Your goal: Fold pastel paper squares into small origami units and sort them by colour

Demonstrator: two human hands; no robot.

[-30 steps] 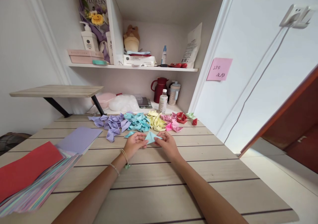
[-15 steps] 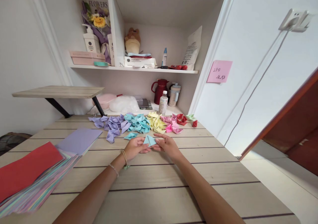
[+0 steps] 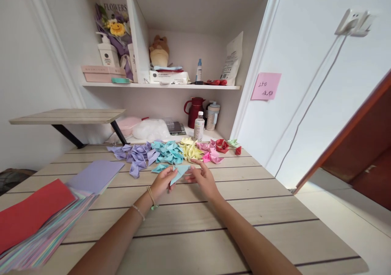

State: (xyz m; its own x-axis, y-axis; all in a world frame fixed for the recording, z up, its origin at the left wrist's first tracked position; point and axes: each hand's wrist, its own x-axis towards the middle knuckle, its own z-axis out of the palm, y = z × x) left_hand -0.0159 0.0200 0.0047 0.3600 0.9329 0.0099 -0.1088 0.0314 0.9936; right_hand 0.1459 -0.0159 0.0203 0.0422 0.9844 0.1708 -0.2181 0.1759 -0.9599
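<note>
A small light blue folded paper piece (image 3: pixel 179 172) is pinched between my two hands above the wooden table (image 3: pixel 195 222). My left hand (image 3: pixel 161 183) grips its lower left side with closed fingers; bracelets sit on that wrist. My right hand (image 3: pixel 203 178) holds its right edge, fingers partly spread. Just beyond lies a row of folded paper pieces: purple (image 3: pixel 134 155), blue (image 3: pixel 166 152), yellow (image 3: pixel 190 149), pink (image 3: pixel 210 152) and red (image 3: pixel 222 145). One loose blue piece (image 3: pixel 159 168) rests beside my left hand.
A fanned stack of coloured paper sheets (image 3: pixel 39 218) with red and purple on top lies at the left. At the back stand a water bottle (image 3: pixel 199 126), a red jug (image 3: pixel 194 111) and a cup. Shelves with clutter rise behind. A pink note (image 3: pixel 265 86) sticks on the wall.
The blue piece has been turned and tilted between my hands, its point now aimed down-left. My left hand's fingers have curled tighter round it. The view has shifted slightly.
</note>
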